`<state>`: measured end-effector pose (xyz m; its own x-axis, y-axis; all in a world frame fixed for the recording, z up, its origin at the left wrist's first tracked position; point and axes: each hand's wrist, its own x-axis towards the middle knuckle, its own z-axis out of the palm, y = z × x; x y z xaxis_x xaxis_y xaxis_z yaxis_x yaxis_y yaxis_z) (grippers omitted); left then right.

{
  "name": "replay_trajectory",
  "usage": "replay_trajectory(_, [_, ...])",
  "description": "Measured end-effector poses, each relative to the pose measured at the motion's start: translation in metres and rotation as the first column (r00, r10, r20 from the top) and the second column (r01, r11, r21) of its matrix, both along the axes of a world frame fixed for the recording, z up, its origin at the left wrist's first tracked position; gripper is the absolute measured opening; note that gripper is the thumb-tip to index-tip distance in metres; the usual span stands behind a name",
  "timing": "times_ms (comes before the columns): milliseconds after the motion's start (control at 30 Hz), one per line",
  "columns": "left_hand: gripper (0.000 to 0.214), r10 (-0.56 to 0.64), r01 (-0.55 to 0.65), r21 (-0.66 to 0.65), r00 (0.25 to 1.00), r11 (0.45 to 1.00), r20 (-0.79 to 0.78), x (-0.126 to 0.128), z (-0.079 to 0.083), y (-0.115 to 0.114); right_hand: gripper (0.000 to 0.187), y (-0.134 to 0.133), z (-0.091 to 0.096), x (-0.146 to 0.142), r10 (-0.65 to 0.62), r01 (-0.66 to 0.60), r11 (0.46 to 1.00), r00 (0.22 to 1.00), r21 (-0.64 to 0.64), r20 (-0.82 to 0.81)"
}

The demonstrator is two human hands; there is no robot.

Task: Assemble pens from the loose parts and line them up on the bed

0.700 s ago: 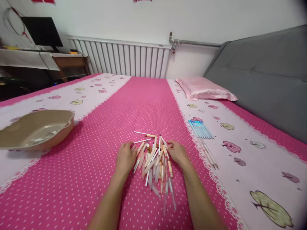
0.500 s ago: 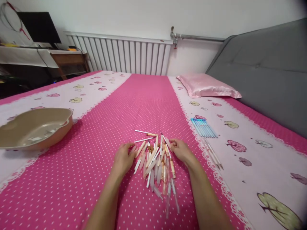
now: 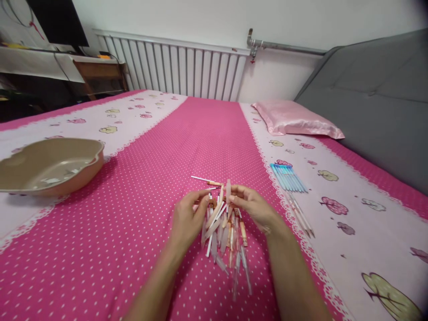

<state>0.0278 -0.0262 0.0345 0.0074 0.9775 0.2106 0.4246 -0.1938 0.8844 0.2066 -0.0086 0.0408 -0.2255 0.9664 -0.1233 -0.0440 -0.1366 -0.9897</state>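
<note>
Evidently you are working piece by piece through the loose heap of pen parts (image 3: 224, 235), which lies on the pink bedspread (image 3: 143, 227) in front of you, between your hands. Your right hand (image 3: 252, 206) seems to have a pale, slender piece (image 3: 228, 189) pinched between thumb and fingertips, standing nearly upright over the far side of the heap; the gap between those fingers is only as wide as the piece. Your left hand (image 3: 190, 214) is curled at the heap's left edge, thumb and forefinger nearly together, though I can't make out whether anything is caught between them.

As I judge it, the step in hand is picking out and handling single parts. A next move would call for a light pinch and a clean lift, since the pieces cross one another (the clear ones especially could drag a neighbour along).

Much is hard to read. Your left fingers cover part of the heap, and the lower ends of the clear pieces fade into the dotted cloth. The beige basin (image 3: 99, 157) is cut off at the left edge, and the bits inside it are too small to identify. To the right, beyond the heap, the row of blue pens (image 3: 289, 178) and the pale, pointed sticks (image 3: 300, 215) just below it are blurred too.
</note>
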Motion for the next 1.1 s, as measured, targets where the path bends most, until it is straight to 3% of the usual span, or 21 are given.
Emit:
replay_trajectory(167, [0.039, -0.216, 0.269, -0.08, 0.89, 0.96, 0.401, 0.017, 0.003, -0.006, 0.028, -0.008, 0.007, -0.026, -0.025, 0.011, 0.987, 0.996, 0.16, 0.086])
replay_trajectory(233, [0.038, -0.193, 0.264, -0.102, 0.873, 0.959, 0.448, 0.018, 0.005, -0.006, 0.024, -0.01, 0.009, -0.032, -0.05, 0.021, 0.975, 0.991, 0.221, 0.126])
replay_trajectory(333, [0.035, -0.104, 0.173, -0.134, 0.906, 0.976, 0.411, 0.011, 0.005, -0.003, 0.022, -0.009, 0.012, -0.025, -0.014, -0.034, 0.97, 0.981, 0.241, 0.193])
replay_trajectory(400, [0.034, -0.042, 0.099, -0.141, 0.933, 0.985, 0.358, 0.005, 0.004, -0.001, 0.018, -0.005, 0.011, -0.011, -0.101, 0.03, 0.968, 0.956, 0.249, 0.275])
replay_trajectory(467, [0.036, 0.004, 0.047, -0.155, 0.949, 0.987, 0.314, 0.0, 0.002, 0.002, 0.016, 0.001, 0.004, 0.006, -0.341, 0.231, 0.924, 0.859, 0.306, 0.383])
replay_trajectory(533, [0.039, 0.023, 0.026, -0.165, 0.956, 0.986, 0.293, -0.002, -0.001, 0.003, 0.02, 0.007, -0.006, 0.02, -0.474, 0.338, 0.879, 0.685, 0.335, 0.553])
replay_trajectory(633, [0.045, 0.027, 0.014, -0.159, 0.966, 0.987, 0.257, -0.004, -0.005, 0.004, 0.024, 0.014, -0.024, 0.026, -0.358, 0.271, 0.929, 0.49, 0.252, 0.795])
replay_trajectory(733, [0.046, 0.004, 0.028, -0.144, 0.975, 0.989, 0.22, -0.003, -0.007, 0.004, 0.029, 0.018, -0.037, 0.019, -0.259, 0.193, 0.962, 0.417, 0.194, 0.871])
replay_trajectory(833, [0.044, -0.017, 0.043, -0.128, 0.98, 0.991, 0.199, -0.003, -0.008, 0.004, 0.036, 0.02, -0.043, 0.013, -0.233, 0.173, 0.969, 0.397, 0.177, 0.888])
replay_trajectory(967, [0.04, -0.057, 0.076, -0.098, 0.982, 0.992, 0.179, -0.003, -0.009, 0.004, 0.036, 0.02, -0.04, 0.012, -0.197, 0.14, 0.979, 0.463, 0.148, 0.864])
replay_trajectory(1100, [0.035, -0.06, 0.063, -0.048, 0.996, 0.997, 0.066, -0.003, -0.009, 0.003, 0.03, 0.019, -0.028, 0.018, -0.357, 0.246, 0.932, 0.502, 0.266, 0.788])
